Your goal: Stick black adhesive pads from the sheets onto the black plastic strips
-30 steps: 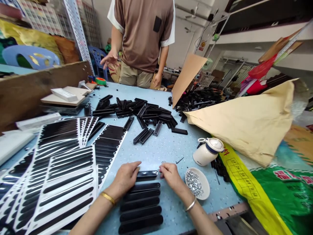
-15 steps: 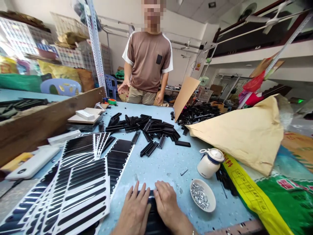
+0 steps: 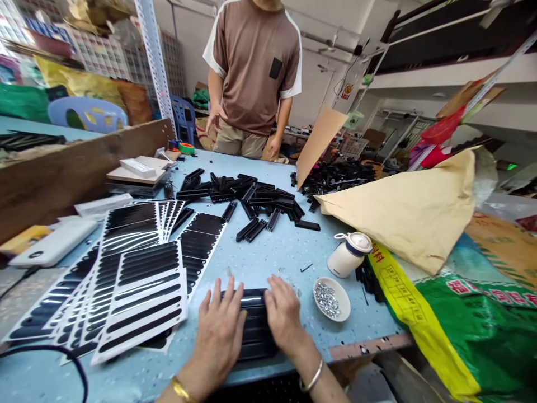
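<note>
A row of glossy black strips (image 3: 257, 331) lies side by side on the blue tabletop in front of me. My left hand (image 3: 218, 331) rests flat along its left side, fingers stretched forward and thumb against the edge. Along the right side lies my right hand (image 3: 283, 311), its fingers also extended and touching the strips. Neither hand is wrapped round anything. To the left, overlapping sheets of black stickers (image 3: 145, 299) are fanned out. A white bowl (image 3: 344, 305) of small shiny metal pieces stands right of my right hand.
Loose black bars (image 3: 268, 196) are heaped further back. A lidded white jar (image 3: 347, 258), a small hex key (image 3: 306, 268) and a brown paper sheet (image 3: 411, 201) lie to the right. A wooden board (image 3: 84, 159) edges the left side. Another person (image 3: 255, 73) stands across the table.
The view has tilted downward, so more of my forearms and the black strips shows. Both hands stay flat beside the strips.
</note>
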`<action>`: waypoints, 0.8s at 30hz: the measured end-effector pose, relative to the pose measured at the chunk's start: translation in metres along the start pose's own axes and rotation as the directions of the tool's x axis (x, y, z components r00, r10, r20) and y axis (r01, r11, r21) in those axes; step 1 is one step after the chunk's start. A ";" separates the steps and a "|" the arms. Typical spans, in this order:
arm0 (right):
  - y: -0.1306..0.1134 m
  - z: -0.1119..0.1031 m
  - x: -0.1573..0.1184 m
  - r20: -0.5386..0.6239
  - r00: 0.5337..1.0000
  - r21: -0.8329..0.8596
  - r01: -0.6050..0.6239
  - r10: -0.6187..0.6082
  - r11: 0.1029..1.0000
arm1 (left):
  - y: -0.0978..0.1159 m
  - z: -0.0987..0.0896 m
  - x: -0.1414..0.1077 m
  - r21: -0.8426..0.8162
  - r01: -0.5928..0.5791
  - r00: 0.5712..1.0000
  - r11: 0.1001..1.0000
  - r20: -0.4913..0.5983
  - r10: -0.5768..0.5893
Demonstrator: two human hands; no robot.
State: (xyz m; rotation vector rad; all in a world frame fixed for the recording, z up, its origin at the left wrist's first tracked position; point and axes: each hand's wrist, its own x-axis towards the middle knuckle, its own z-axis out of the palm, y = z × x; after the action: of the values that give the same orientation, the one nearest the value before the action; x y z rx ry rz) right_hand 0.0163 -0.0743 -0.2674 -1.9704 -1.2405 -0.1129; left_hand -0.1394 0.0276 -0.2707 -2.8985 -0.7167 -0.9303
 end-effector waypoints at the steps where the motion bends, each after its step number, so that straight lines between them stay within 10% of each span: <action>1: -0.003 0.005 -0.005 0.037 0.998 -0.054 0.043 -0.041 0.998 | 0.003 0.002 -0.001 0.003 -0.026 0.999 1.000 0.045 0.026; 8: -0.006 0.044 0.009 0.037 0.999 0.053 0.020 -0.022 0.998 | -0.006 0.019 0.005 -0.050 -0.050 0.977 0.997 0.204 0.059; 13: 0.003 0.013 0.020 -0.016 0.996 0.156 -0.081 0.084 0.984 | -0.019 0.010 0.012 -0.172 -0.007 0.984 0.985 0.175 0.037; 18: 0.013 -0.031 -0.036 0.104 0.978 0.071 -0.190 0.182 0.979 | -0.046 -0.016 -0.010 -0.270 0.192 0.981 0.944 0.057 -0.183; 24: 0.018 -0.008 -0.104 0.158 0.987 -0.075 0.016 -0.004 0.997 | -0.048 -0.036 -0.061 -0.221 0.227 0.973 0.948 0.079 -0.215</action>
State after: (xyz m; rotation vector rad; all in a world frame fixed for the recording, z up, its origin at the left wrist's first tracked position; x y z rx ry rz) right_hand -0.0209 -0.1586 -0.3194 -2.0718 -1.3656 -0.0094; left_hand -0.2234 0.0398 -0.2809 -3.1008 -1.0224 -1.0212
